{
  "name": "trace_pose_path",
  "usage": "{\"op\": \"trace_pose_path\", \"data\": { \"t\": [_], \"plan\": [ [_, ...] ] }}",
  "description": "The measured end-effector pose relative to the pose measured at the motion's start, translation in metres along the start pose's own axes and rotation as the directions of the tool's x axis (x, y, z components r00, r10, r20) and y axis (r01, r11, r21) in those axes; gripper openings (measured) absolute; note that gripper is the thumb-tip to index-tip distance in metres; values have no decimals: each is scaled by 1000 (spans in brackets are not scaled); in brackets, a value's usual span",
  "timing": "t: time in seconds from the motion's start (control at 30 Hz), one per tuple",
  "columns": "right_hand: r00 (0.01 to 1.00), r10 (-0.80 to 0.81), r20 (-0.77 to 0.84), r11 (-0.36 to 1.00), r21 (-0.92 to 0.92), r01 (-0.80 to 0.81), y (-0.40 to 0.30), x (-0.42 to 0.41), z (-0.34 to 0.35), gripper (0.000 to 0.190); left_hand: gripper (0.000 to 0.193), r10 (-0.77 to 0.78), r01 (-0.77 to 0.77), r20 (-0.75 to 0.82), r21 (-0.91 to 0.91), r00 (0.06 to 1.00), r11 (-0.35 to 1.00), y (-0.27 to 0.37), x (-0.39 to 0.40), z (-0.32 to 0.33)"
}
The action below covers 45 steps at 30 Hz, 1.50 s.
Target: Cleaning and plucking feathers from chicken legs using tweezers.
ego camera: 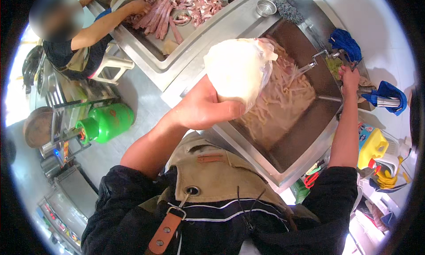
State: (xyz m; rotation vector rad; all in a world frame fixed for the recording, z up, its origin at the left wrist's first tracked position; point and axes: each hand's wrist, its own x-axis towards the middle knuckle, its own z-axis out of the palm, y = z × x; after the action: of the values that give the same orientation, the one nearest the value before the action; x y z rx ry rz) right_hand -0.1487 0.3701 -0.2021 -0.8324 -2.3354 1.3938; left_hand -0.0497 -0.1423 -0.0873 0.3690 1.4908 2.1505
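Observation:
My left hand (206,105) is closed around a pale, rounded piece that looks like fat or skin (235,69), with a clear film along its right edge; bright light washes out its surface. Beneath and to its right, a steel sink (289,168) holds cloudy water and long strips of raw meat or skin (285,92). Water runs from a faucet (310,66) onto the strips. My right hand (349,77) is at the sink's far right rim, beside a yellow-green cloth (334,66) and a blue cloth (345,44); what its fingers grip cannot be told.
A co-worker's arm (106,26) reaches into a second sink (159,67) with raw meat pieces (162,19). A strainer (266,8) and dark steel wool (288,11) lie by the rim. A green gas cylinder (113,122) stands left, a yellow jug (373,145) right.

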Motion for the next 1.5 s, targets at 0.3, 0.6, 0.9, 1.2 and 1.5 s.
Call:
{"op": "trace_pose_path", "data": {
  "t": [0.3,0.6,0.9,1.2,1.5],
  "plan": [
    [1000,4,10,998,-58,-3,2,-3,1,23,48,42,-44,14,101,999,994,5,-1,2],
    [997,-5,-72,995,103,13,2,-6,-2,32,55,275,-292,100,375,956,880,9,1,4],
    [970,-220,-107,950,-248,188,30,17,6,25,42,277,-276,61,423,959,863,4,8,16],
    [986,-14,164,998,-66,26,-61,-77,35,23,36,301,-302,84,492,950,817,14,3,29],
    [618,-540,572,728,-52,684,-228,-328,46,17,36,192,-158,-31,452,981,878,24,-20,34]
  ]
}}
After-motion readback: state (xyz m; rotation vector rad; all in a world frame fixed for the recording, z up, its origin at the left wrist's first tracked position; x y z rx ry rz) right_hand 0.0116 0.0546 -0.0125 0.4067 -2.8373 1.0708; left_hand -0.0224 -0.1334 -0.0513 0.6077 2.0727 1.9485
